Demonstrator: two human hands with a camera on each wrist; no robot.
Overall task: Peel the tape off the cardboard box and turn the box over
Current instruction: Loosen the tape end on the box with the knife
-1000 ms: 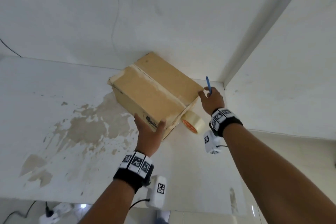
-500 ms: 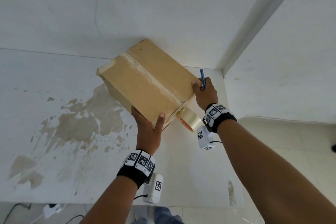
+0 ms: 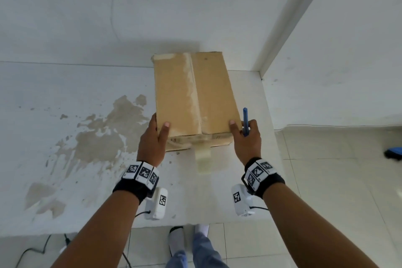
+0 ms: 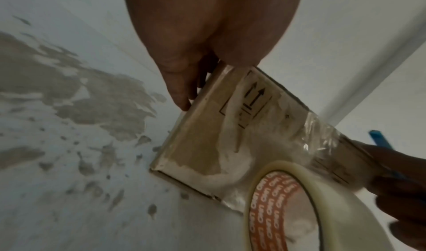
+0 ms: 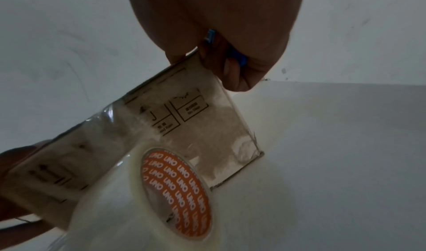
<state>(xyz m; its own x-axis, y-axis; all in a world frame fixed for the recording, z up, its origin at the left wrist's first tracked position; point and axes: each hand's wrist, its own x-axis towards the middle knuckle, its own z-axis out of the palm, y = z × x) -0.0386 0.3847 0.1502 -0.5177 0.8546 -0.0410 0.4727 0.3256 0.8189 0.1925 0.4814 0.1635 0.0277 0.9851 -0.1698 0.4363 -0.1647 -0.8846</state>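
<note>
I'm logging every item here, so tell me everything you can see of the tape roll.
The tape roll is clear packing tape on an orange core printed UNO in white. It stands on edge on the white tabletop, at the near end of the cardboard box. A clear strip runs from it up that end. Neither hand touches it.

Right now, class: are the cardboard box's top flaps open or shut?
Shut. On the cardboard box, both top flaps lie flat and meet along the centre seam, with no gap showing.
</note>
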